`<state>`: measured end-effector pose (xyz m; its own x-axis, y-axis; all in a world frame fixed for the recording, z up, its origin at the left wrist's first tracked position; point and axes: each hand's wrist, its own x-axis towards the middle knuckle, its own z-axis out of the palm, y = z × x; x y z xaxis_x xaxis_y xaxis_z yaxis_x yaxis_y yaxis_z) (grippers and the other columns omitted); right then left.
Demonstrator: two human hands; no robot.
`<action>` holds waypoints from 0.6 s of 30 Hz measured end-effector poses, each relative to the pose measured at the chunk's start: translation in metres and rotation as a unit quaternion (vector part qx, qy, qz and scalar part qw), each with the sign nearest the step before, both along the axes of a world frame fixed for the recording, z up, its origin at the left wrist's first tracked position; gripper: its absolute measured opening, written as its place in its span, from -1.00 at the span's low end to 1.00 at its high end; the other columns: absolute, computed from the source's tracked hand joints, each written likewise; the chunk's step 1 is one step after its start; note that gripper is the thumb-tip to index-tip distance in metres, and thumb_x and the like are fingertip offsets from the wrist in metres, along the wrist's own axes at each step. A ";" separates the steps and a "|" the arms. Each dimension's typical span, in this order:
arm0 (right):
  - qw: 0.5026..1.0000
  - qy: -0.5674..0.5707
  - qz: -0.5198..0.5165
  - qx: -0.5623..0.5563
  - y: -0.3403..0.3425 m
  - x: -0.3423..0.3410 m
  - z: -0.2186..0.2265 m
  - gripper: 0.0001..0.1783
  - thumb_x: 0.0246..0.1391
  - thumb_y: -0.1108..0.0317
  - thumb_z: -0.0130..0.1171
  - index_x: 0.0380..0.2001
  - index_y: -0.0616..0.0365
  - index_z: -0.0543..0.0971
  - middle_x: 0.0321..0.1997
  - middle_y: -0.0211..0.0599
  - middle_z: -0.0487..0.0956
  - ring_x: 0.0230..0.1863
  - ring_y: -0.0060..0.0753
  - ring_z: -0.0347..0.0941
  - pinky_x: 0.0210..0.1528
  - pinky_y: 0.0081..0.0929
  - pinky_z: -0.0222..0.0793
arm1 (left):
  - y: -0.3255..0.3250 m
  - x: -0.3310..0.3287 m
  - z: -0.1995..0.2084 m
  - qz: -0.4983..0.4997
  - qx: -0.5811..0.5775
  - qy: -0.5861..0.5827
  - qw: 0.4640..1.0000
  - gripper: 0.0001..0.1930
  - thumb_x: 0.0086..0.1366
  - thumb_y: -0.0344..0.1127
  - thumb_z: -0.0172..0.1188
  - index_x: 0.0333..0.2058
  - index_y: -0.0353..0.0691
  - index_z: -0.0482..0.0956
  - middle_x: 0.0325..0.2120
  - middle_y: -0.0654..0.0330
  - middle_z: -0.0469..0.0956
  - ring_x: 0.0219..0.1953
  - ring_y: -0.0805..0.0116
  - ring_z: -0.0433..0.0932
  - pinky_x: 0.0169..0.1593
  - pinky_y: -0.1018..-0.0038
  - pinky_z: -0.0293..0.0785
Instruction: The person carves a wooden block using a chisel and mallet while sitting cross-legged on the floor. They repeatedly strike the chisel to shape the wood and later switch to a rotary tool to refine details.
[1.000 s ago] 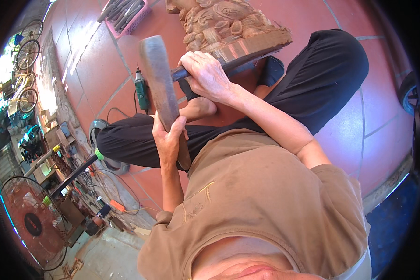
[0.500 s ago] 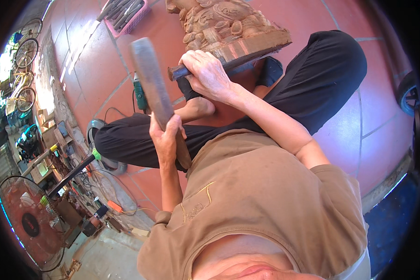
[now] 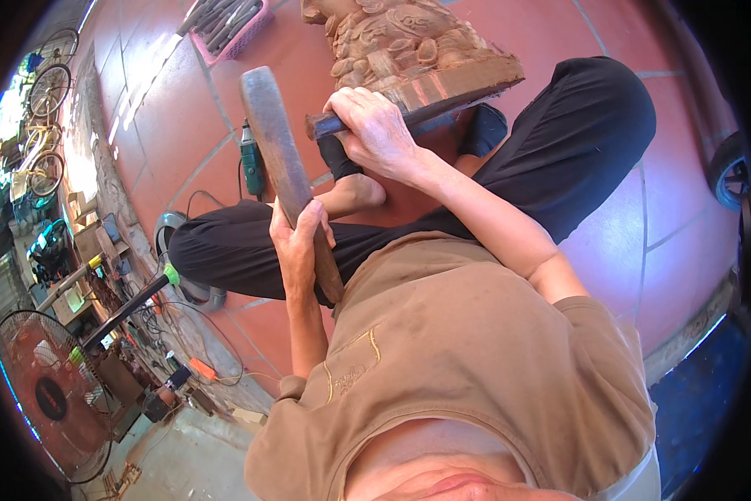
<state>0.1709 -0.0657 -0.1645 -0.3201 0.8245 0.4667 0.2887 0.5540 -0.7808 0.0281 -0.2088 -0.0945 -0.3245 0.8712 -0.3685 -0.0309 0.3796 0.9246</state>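
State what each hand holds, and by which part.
Left hand: wooden bar, gripped by its lower half. Right hand: dark rod-like tool, gripped near its left end.

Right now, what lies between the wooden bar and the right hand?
The head view shows red floor, then the end of the dark rod the right hand grips.

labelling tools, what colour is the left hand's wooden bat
The wooden bat is greyish brown; head view.

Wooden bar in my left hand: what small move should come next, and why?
Perhaps tap the dark tool with the wooden bar: a gap shows between them in this view, the left hand grips the bar, and the right hand holds the tool near the carving.
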 end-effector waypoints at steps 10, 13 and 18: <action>1.000 -0.005 -0.005 0.002 0.003 -0.003 0.001 -0.70 -0.14 0.60 0.23 -0.27 0.15 0.46 -0.32 -0.15 0.52 -0.21 0.03 0.51 -0.18 -0.14 0.43 | -0.005 -0.007 -0.004 0.039 0.000 -0.013 0.999 -0.65 0.39 -0.23 0.15 0.01 -0.34 0.39 -0.60 0.19 0.43 -0.70 0.45 0.41 -0.60 0.58 0.39; 0.998 -0.039 0.024 0.036 -0.005 -0.008 0.000 -0.67 -0.22 0.61 0.15 -0.28 0.16 0.43 -0.29 -0.18 0.48 -0.16 -0.03 0.47 -0.13 -0.15 0.37 | -0.006 -0.007 -0.005 0.044 0.016 -0.016 0.999 -0.65 0.39 -0.23 0.16 0.01 -0.34 0.39 -0.60 0.18 0.43 -0.70 0.45 0.41 -0.60 0.59 0.40; 0.998 -0.052 0.023 0.039 0.000 -0.008 0.002 -0.67 -0.21 0.62 0.14 -0.27 0.17 0.43 -0.30 -0.19 0.47 -0.18 -0.04 0.47 -0.16 -0.17 0.36 | -0.006 -0.008 -0.005 0.041 0.015 -0.014 0.999 -0.65 0.39 -0.24 0.16 0.01 -0.35 0.39 -0.60 0.17 0.44 -0.70 0.45 0.42 -0.61 0.59 0.39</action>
